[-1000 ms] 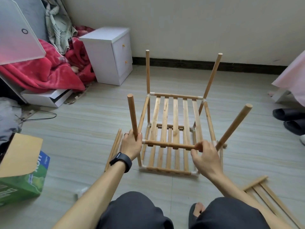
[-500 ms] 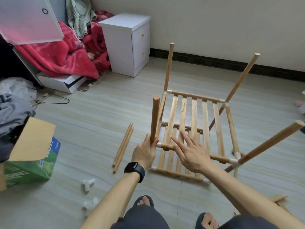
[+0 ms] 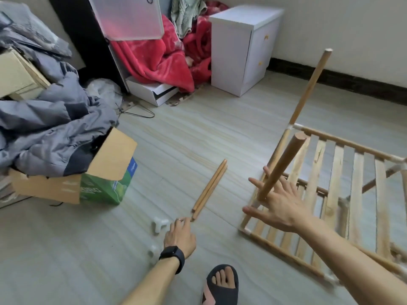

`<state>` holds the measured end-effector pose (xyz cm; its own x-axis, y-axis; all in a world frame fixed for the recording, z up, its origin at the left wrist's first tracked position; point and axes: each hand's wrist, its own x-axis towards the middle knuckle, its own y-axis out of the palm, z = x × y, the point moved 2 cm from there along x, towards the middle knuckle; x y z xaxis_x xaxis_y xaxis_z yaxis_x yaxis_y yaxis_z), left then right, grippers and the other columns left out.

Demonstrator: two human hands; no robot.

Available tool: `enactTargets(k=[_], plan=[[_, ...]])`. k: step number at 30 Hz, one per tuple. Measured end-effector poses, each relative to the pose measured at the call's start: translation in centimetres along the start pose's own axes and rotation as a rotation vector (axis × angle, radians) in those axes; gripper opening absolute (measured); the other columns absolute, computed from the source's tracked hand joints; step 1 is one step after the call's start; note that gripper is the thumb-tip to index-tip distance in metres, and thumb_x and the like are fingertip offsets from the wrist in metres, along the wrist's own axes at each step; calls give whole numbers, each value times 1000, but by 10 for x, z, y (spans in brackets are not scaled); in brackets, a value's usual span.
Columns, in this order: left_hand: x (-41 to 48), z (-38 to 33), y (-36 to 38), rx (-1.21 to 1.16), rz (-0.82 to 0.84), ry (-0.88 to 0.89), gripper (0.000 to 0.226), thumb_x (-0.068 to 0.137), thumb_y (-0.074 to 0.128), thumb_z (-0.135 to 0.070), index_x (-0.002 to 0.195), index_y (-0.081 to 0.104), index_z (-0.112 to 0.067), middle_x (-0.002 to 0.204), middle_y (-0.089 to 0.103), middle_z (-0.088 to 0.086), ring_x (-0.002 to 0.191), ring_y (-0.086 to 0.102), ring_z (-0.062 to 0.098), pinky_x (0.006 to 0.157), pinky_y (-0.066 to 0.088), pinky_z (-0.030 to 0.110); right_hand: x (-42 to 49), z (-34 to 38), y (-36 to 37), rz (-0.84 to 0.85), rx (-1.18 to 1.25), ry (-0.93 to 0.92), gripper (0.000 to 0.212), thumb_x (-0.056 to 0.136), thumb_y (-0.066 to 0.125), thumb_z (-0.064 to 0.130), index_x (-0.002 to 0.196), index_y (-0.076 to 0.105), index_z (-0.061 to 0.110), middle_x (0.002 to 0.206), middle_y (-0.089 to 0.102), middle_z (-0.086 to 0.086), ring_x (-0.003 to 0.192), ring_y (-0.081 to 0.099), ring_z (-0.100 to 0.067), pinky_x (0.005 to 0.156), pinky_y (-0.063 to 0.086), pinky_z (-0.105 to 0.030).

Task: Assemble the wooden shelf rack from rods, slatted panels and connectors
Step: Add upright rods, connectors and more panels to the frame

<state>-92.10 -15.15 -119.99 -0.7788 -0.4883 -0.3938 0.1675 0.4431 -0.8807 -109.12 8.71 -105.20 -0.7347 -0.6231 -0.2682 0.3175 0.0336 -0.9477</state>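
Note:
The half-built wooden rack (image 3: pixel 337 194) stands on the floor at the right, its slatted panels joined by white connectors, with upright rods (image 3: pixel 282 166) rising from its corners. My right hand (image 3: pixel 279 203) hovers with spread fingers behind the near upright rod and grips nothing. Two loose rods (image 3: pixel 209 190) lie side by side on the floor in the middle. My left hand (image 3: pixel 179 234), with a ring and a black watch, reaches down and its fingertips touch the near end of those rods. Two white connectors (image 3: pixel 159 224) lie just left of that hand.
A green cardboard box (image 3: pixel 97 181) with open flaps stands at the left under a heap of grey clothing. A white cabinet (image 3: pixel 242 49) and a red blanket (image 3: pixel 158 56) are at the back. My sandalled foot (image 3: pixel 222 282) is at the bottom.
The view has swung left. My left hand has let go of the upright rod and dropped to the loose rods on the floor. My right hand has lifted off the slatted panel.

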Motion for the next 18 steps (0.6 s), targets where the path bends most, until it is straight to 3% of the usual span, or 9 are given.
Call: enactTargets(k=[2,5,8,10,12,15,18], plan=[[0,31,12,63,17,-122,52,96,48,-34,146,34,-28,155,30,5,143,27,25,110,36,35,6,0,9,-69,-21,-2,88,81,17,93,157,8,50,167,-15,9,157,1,-29,125,-1,-59],[-3,59,26,-48,9,-365,54,97,49,-38,148,31,-33,158,19,8,145,15,34,115,28,42,8,-2,16,-122,-16,-7,79,85,12,89,152,24,50,166,-5,10,154,19,-28,125,-1,-57],[0,70,31,-341,-20,-611,50,100,49,-31,148,36,-31,156,15,15,131,34,42,103,37,44,9,0,16,-113,-4,0,77,86,14,88,148,32,47,165,2,8,154,22,-26,125,-2,-57],[7,75,32,-436,20,-640,45,100,50,-20,144,42,-24,150,21,18,111,50,41,91,42,41,7,2,15,-117,0,0,74,88,17,86,148,34,45,165,5,7,154,22,-25,125,-1,-57],[12,77,30,-476,92,-644,39,98,51,-10,137,49,-15,147,24,18,98,54,38,85,44,38,6,1,15,-104,1,-2,74,89,19,85,149,34,44,166,4,7,155,19,-23,125,-1,-58],[16,80,32,-482,188,-657,28,96,57,-10,124,60,-11,146,30,18,98,53,36,96,43,38,5,-1,17,-90,-3,-3,76,88,18,86,148,37,44,168,1,7,156,14,-22,124,-1,-59],[17,87,34,-604,161,-625,26,91,65,-7,117,68,-11,137,50,19,113,56,36,103,47,40,4,0,18,-102,-3,-7,76,87,17,87,146,39,44,169,0,9,156,12,-21,124,-1,-59]])
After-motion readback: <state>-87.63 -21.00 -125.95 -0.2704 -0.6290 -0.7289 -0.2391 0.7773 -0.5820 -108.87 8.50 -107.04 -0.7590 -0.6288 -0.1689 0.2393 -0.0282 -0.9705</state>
